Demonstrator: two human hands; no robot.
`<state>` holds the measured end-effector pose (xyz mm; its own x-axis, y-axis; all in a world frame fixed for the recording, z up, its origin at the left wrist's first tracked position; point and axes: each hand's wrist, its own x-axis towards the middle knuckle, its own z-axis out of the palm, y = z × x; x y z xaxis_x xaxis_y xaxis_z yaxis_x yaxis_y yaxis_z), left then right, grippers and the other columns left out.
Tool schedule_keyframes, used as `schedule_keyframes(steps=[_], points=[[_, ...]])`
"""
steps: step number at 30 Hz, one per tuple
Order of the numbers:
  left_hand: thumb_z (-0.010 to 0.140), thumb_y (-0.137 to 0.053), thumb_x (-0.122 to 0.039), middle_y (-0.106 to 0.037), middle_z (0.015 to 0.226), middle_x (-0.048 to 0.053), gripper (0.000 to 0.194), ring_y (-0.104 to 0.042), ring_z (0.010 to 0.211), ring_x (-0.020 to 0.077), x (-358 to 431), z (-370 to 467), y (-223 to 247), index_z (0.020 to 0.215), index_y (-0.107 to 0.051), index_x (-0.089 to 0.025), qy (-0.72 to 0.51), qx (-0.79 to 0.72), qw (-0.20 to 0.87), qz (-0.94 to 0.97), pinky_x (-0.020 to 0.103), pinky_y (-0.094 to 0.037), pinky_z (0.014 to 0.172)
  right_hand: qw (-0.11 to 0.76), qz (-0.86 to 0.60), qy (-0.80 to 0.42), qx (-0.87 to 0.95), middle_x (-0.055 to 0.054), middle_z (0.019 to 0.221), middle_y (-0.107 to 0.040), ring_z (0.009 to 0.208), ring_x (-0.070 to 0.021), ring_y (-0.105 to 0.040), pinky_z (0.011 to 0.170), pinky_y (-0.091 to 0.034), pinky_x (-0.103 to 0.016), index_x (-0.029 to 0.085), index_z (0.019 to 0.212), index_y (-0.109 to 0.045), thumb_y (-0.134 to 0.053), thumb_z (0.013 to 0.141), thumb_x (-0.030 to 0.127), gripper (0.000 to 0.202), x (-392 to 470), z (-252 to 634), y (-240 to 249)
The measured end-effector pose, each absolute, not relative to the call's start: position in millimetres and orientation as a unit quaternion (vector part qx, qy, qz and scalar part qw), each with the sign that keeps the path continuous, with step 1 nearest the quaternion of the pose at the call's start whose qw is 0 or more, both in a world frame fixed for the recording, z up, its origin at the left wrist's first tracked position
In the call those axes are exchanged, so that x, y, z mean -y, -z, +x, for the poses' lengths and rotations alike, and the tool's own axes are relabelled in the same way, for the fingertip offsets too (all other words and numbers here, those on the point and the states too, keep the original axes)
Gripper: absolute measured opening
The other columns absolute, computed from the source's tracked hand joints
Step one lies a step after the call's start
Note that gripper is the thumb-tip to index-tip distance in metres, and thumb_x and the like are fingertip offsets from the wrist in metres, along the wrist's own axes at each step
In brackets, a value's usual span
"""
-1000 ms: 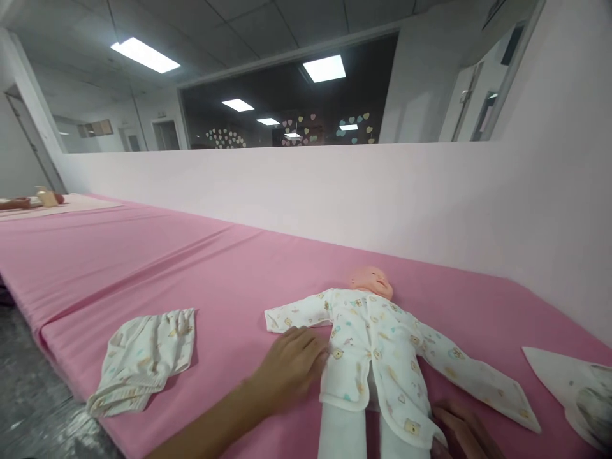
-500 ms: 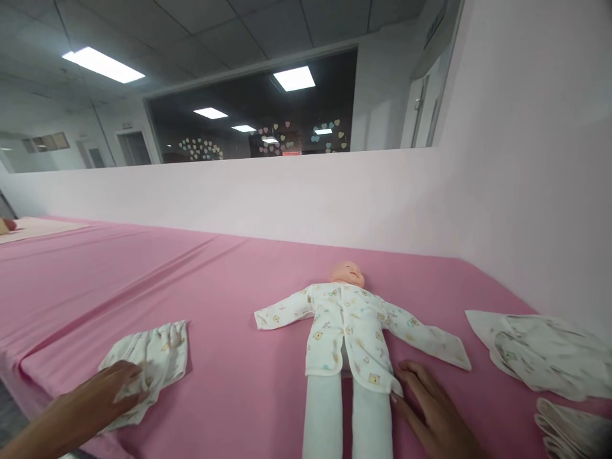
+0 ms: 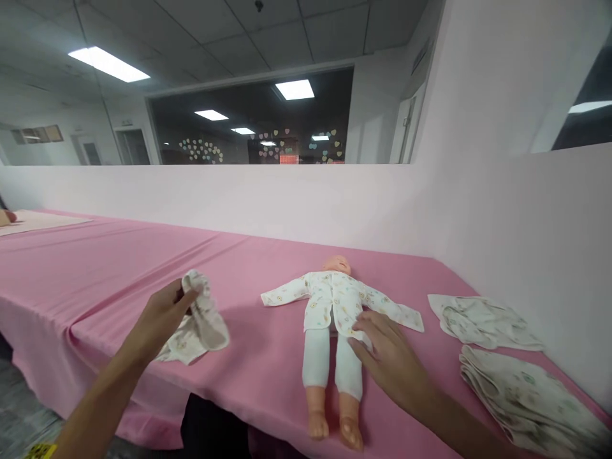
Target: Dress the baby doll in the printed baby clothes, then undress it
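A baby doll (image 3: 312, 413) lies on its back in a white printed jacket (image 3: 319, 299) and white leggings (image 3: 315, 357), its arms spread and its feet bare. In my left hand (image 3: 160, 313) is a small white printed baby garment (image 3: 210, 325), pinched at its upper edge and lifted off the bed, with part of it hanging down. My right hand (image 3: 389, 354) hovers at the doll's hip near the jacket's lower hem, fingers stretched out, holding nothing. Whether its fingertips touch the jacket, I cannot tell.
A pink sheet (image 3: 258, 376) covers the long surface and drapes over its front edge. At the right lie a crumpled white printed cloth (image 3: 482, 322) and a folded one (image 3: 526, 389). A pale mat (image 3: 48, 221) is at the far left. White walls (image 3: 229, 197) bound the back and right.
My left hand has raised the garment from the sheet and moved it right. My right hand has shifted left and up over the doll's hip. The view has pulled back, showing the doll's feet.
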<state>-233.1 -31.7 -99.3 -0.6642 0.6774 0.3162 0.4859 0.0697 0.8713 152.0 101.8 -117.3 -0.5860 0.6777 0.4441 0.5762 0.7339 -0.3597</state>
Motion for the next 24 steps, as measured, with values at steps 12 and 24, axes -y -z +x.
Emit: schedule_keyframes(steps=[12, 24], points=[[0.075, -0.076, -0.03, -0.062, 0.073, -0.001, 0.018, -0.06, 0.068, 0.0117, 54.0, -68.3, 20.9, 0.085, -0.066, -0.018, -0.718, -0.425, 0.298, 0.463, 0.021, -0.051, 0.064, 0.341, -0.302, -0.278, 0.846, 0.001, 0.088, -0.063, 0.078, -0.0146, -0.059, 0.067, -0.044, -0.028, 0.023, 0.091, -0.058, -0.043, 0.094, 0.026, 0.016, -3.8, 141.8, -8.7], [0.084, -0.064, -0.04, -0.053, 0.062, -0.005, 0.023, -0.049, 0.053, 0.0084, 56.9, -20.1, 21.5, 0.076, -0.058, -0.018, -0.685, -0.459, 0.283, 0.49, 0.019, -0.041, 0.049, 0.314, -0.285, -0.311, 0.85, -0.001, 0.087, -0.064, 0.08, -0.0149, -0.057, 0.067, -0.043, -0.026, 0.022, 0.085, -0.065, -0.054, 0.091, 0.036, 0.019, 43.6, 167.5, -31.4]])
